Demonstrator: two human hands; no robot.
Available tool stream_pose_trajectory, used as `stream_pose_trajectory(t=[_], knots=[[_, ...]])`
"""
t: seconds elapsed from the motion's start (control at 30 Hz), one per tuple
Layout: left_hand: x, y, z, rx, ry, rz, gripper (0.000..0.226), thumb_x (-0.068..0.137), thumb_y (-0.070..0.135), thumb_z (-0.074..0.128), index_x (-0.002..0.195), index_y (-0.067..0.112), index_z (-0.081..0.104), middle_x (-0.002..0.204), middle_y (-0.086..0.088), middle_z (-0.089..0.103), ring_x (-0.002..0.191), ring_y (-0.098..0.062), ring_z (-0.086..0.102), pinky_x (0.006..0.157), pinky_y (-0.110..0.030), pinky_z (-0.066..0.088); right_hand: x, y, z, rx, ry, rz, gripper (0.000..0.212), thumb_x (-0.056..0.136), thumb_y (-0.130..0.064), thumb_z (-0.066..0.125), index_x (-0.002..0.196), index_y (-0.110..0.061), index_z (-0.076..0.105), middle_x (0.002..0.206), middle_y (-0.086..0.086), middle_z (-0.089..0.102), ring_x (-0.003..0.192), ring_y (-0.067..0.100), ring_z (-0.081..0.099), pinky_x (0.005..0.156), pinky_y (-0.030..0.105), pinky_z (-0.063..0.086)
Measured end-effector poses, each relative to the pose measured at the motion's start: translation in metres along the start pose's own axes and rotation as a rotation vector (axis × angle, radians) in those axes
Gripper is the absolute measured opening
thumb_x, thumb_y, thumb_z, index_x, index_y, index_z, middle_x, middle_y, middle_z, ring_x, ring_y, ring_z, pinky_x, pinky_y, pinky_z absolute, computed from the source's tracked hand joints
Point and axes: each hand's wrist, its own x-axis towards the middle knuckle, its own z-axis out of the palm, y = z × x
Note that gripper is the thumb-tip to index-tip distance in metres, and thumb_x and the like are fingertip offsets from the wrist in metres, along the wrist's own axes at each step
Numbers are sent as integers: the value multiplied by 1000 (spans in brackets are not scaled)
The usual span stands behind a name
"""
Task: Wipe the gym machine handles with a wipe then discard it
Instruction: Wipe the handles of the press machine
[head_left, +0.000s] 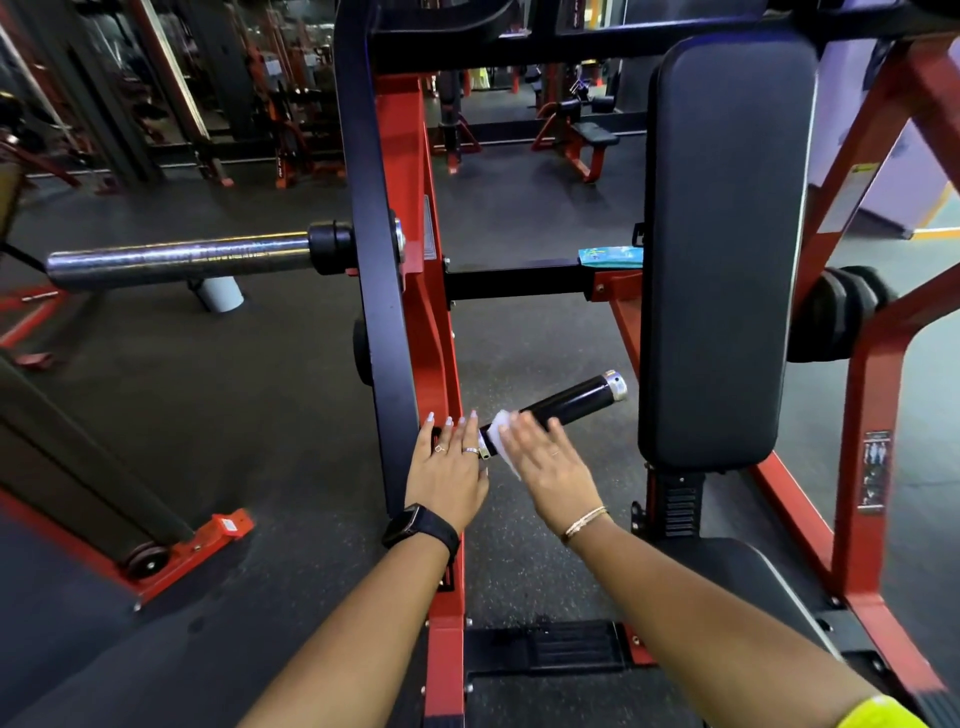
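Wipe (502, 427), white and crumpled, is lying over the inner end of the black handle (576, 402), close to where the handle is joining the black arm (370, 218) of the machine. The right hand (550, 465) is pressing down on the wipe with its fingers (524, 434) straight and close together, laid flat across the handle rather than wrapping it. The left hand (447, 467) is resting at the root of the handle, fingers straight and slightly apart, their tips touching the arm and the red frame (415, 156) beside it; it is gripping nothing. The handle's free end, capped in silver, is pointing up and right toward the black back pad (722, 249). A teal pack (612, 255) is lying at the right end of the black crossbar (514, 283), against the pad's left edge
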Motion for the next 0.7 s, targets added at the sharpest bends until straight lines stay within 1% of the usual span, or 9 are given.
stream_pose_trajectory(t=[0.1,0.17,0.23,0.27,0.33,0.4,0.5,0.6,0.7], knots=[[1,-1,2,-18,28,18,70,97,41,34,151,11,-1,158,-7,12,146,-20,11,111,-42,-19,-1,11,-2,-8,-8,-151,63,79,-1,34,141,-7,28,140,10,48,131,23,43,113,43,11],[3,3,3,-37,33,60,77,93,40,44,149,11,0,158,-8,10,146,-21,12,113,-42,-12,5,36,-6,-39,27,-75,64,74,6,37,137,-7,34,141,10,44,140,20,26,114,42,10],[6,12,4,-91,21,97,85,85,38,59,148,8,10,156,-11,18,144,-23,21,113,-39,4,12,69,-8,-76,67,28,61,75,7,31,134,-5,40,140,10,43,145,20,7,115,43,7],[9,17,3,-136,13,99,87,80,37,64,147,7,17,155,-12,22,142,-24,25,113,-38,10,15,85,-10,-86,76,87,58,76,7,29,131,-3,45,138,14,47,144,24,11,116,42,4],[13,28,-2,-202,2,110,88,77,34,67,147,6,22,154,-13,23,142,-26,25,112,-37,14,20,110,-15,-91,80,202,53,78,4,30,128,-1,47,132,18,54,134,32,33,116,42,-1],[20,37,-2,-235,10,154,84,86,32,57,150,8,8,158,-12,5,146,-25,8,115,-35,4,20,119,-21,-83,94,252,54,78,3,30,130,-1,41,130,19,55,126,37,46,115,46,4],[29,46,1,-253,-9,170,80,94,32,46,149,10,-6,158,-8,-10,146,-22,-8,115,-33,-8,9,100,-14,-18,126,173,57,78,7,34,135,-2,34,135,18,51,129,34,43,114,50,18],[32,49,3,-258,-3,159,85,86,33,59,149,6,9,157,-12,10,146,-25,9,114,-35,2,6,84,-8,46,80,105,53,83,1,38,137,-2,38,142,14,44,134,27,31,116,42,11],[30,48,7,-234,25,161,89,74,32,71,146,4,26,152,-13,31,140,-26,31,111,-39,17,20,98,-14,18,32,91,45,86,-9,35,125,-3,56,132,11,55,128,28,46,112,47,22]])
